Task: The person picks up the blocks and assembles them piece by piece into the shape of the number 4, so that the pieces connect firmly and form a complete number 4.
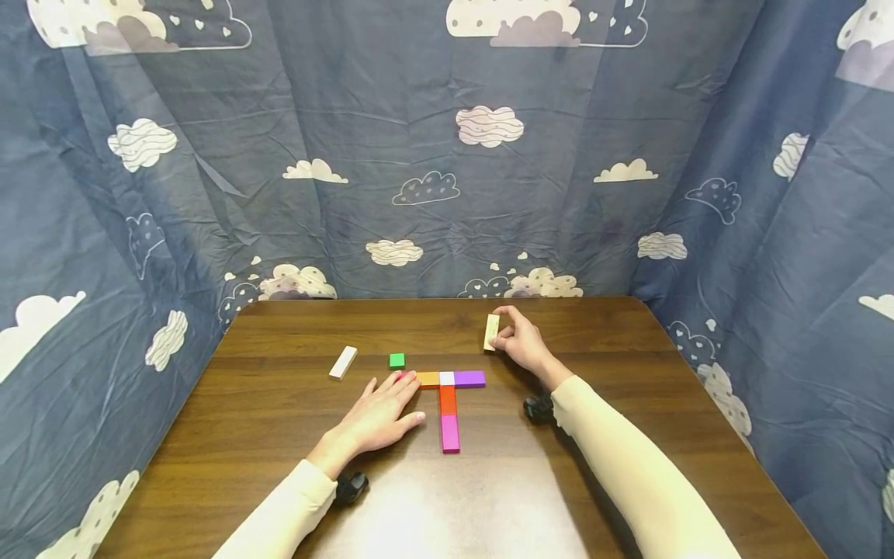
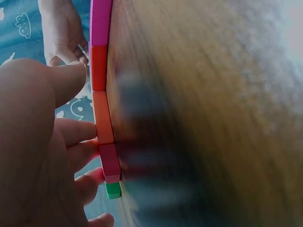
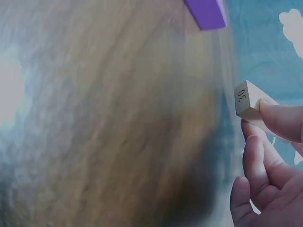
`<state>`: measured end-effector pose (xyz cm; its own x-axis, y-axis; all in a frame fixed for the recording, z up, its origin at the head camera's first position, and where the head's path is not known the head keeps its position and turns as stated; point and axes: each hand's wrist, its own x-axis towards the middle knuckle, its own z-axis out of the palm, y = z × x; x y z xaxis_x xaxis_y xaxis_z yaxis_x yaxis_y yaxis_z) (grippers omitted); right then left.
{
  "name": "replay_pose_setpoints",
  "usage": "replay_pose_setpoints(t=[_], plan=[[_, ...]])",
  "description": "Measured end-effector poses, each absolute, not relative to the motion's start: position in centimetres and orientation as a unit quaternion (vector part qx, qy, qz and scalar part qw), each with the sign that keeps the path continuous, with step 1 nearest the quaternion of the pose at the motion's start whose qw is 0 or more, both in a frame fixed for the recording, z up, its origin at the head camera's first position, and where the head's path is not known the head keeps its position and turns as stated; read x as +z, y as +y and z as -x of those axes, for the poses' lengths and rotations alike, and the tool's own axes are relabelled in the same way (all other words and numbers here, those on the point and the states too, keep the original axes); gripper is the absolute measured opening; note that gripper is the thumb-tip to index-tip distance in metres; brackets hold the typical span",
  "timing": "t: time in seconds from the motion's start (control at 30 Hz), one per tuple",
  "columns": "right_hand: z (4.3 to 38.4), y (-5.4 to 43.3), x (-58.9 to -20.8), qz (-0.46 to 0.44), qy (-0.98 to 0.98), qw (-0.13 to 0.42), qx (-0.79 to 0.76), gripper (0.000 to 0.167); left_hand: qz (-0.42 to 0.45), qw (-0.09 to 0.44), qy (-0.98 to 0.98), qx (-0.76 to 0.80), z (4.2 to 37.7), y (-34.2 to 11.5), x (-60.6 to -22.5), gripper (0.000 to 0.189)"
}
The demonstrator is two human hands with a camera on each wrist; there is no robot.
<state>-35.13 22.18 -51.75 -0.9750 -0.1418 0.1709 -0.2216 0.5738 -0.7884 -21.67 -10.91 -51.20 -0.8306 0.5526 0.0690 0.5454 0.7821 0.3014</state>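
My left hand (image 1: 380, 411) lies over the left end of a T-shaped arrangement of blocks, its extended fingers touching the pinkish-red block (image 2: 110, 163) and the orange block (image 1: 428, 380). A white block (image 1: 447, 378) and a purple block (image 1: 469, 379) continue that row to the right. From the white one, a red-orange block (image 1: 448, 400) and a magenta block (image 1: 450, 433) run toward me. At the back right, my right hand (image 1: 525, 343) pinches a pale wooden block (image 1: 492, 332) between thumb and fingers. That block's end (image 3: 242, 97) carries the number 30 in the right wrist view.
Behind my left fingertips sits a small green block (image 1: 396, 361). Farther left, a white oblong block (image 1: 343, 362) lies at an angle. The brown wooden table (image 1: 244, 435) is bordered at the back and sides by a blue cloud-patterned curtain (image 1: 391, 140).
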Motion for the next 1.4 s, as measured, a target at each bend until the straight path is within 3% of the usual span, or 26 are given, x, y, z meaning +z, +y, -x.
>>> replay_pose_setpoints(t=[0.87,1.4], plan=[[33.0,17.6,-49.4,-0.181,-0.875,0.04,0.446,0.055,-0.287,0.008,0.945,0.156,21.6,-10.8,-51.3,0.074],[33.1,14.9,-50.8,-0.164,-0.875,-0.014,0.455,0.053,-0.285,0.006,0.946,0.156,21.6,-10.8,-51.4,0.075]])
